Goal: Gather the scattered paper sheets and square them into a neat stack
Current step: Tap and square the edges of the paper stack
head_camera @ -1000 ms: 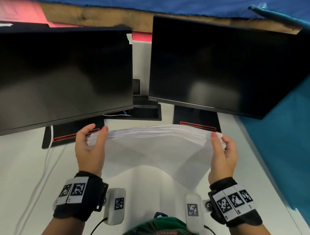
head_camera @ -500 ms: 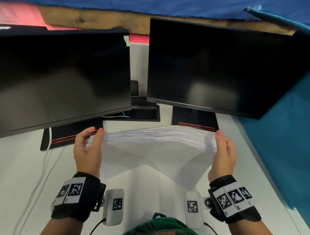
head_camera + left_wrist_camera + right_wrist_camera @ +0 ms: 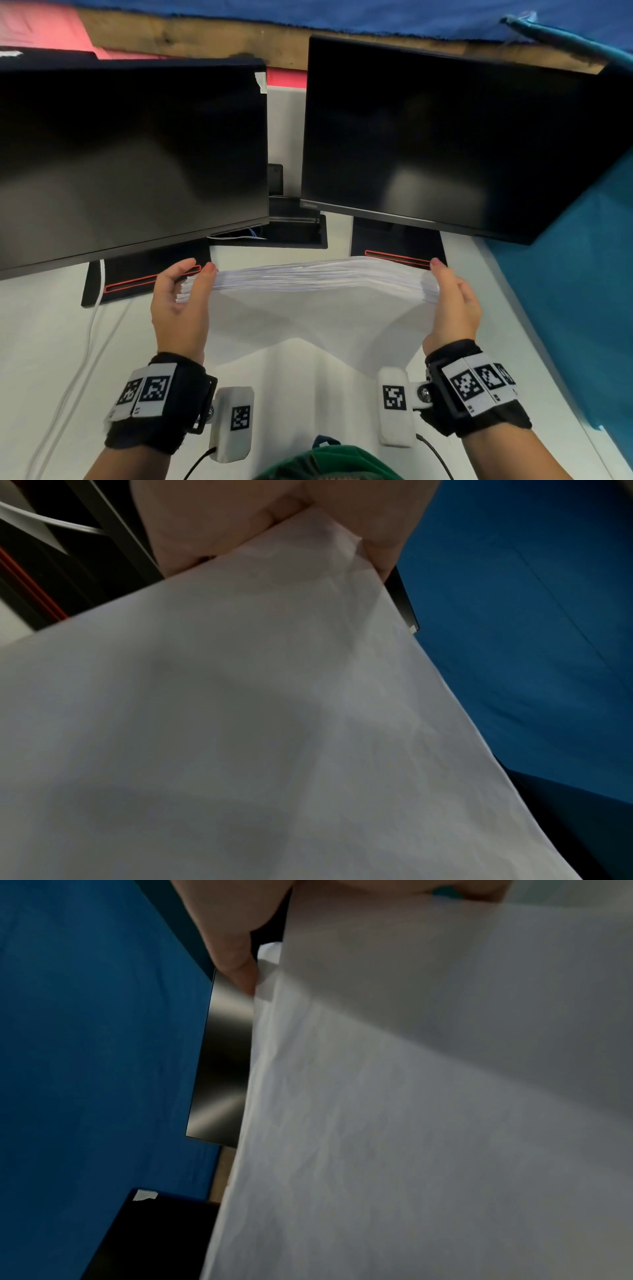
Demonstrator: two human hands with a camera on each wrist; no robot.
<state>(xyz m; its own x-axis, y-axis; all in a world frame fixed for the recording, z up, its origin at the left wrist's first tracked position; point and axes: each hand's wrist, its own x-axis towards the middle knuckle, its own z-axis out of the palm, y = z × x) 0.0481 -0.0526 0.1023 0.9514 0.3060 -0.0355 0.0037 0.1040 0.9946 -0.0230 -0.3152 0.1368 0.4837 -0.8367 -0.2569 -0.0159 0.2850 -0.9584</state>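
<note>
the thick stack of white paper sheets (image 3: pixel 322 277) stands on edge on the white desk (image 3: pixel 41 342), in front of two black monitors (image 3: pixel 130 154) — left hand (image 3: pixel 180 301) and right hand (image 3: pixel 452 301) each clasp one end, thumbs on the near side, edges uneven at the left end.

Both wrists: black wristbands (image 3: pixel 161 404) carrying white fiducial-marker tags; white tagged camera pods (image 3: pixel 233 423) mounted inboard, black cables trailing toward 6 o'clock. Fingernails painted pink.
</note>
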